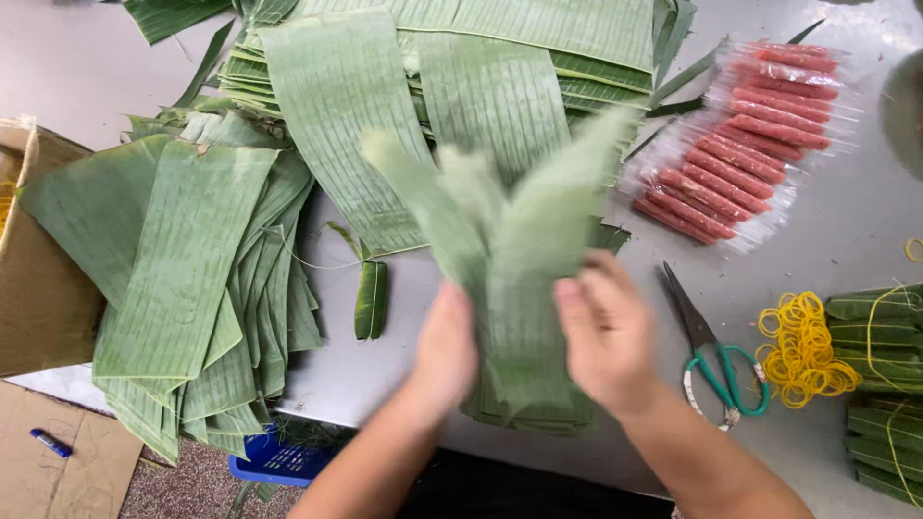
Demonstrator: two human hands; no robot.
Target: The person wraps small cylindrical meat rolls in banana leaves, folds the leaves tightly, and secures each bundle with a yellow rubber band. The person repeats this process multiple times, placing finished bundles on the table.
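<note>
Gripping leaf strips (510, 240), both hands; cardboard box (38, 288) left

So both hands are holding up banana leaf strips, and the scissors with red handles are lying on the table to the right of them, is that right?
Not quite: the scissors have green handles, not red. The head view shows them lying on the table to the right of the left hand and right hand, which both hold up banana leaf strips.

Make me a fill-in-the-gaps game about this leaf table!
1. Both hands, left hand and right hand, hold strips of green ____.
2. The scissors have ____ handles.
3. The rubber bands in the pile are ____.
4. The packed sausages are ____ in colour.

Missing words: leaf; green; yellow; red
</note>
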